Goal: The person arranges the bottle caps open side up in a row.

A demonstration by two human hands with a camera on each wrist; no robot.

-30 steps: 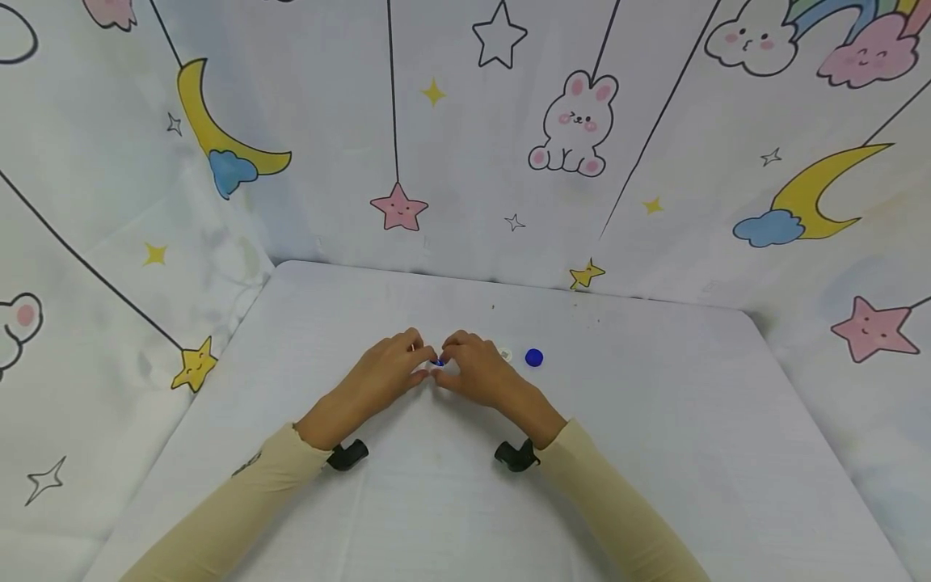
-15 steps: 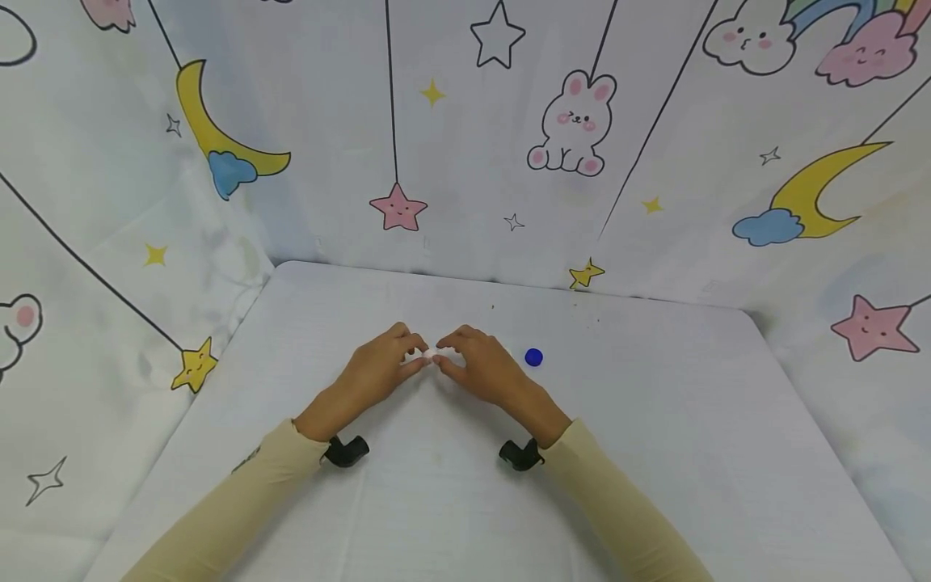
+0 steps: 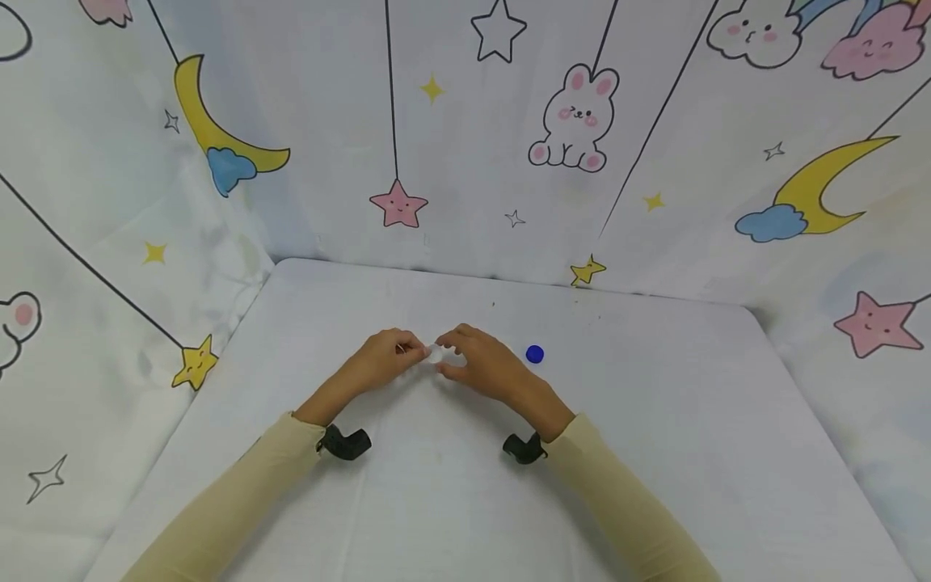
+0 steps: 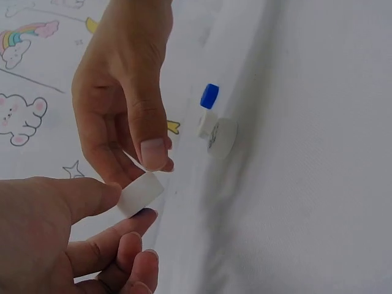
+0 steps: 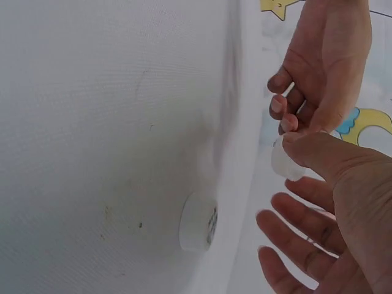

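Between my two hands is a small white bottle cap (image 3: pixel 435 354), a short cylinder in the wrist views. My left hand (image 3: pixel 381 360) pinches it between thumb and index finger; in the left wrist view the cap (image 4: pixel 141 195) sits tilted there. My right hand (image 3: pixel 483 364) is close on its other side. The right wrist view has this hand's fingers (image 5: pixel 300 229) spread apart, its thumb over the cap's edge; whether the thumb touches cannot be told. Something dark blue shows faintly under the cap in the left wrist view.
A blue cap (image 3: pixel 534 354) lies on the white table (image 3: pixel 436 485) right of my right hand. By it in the left wrist view are a small white piece (image 4: pixel 205 124) and a whitish cap (image 4: pixel 222 138) with dark marks. A patterned cloth (image 3: pixel 327 162) stands behind.
A blue piece showed between my hands one second ago; a white cap shows there now. My right hand's fingers have spread away from it, while my left hand pinches it.
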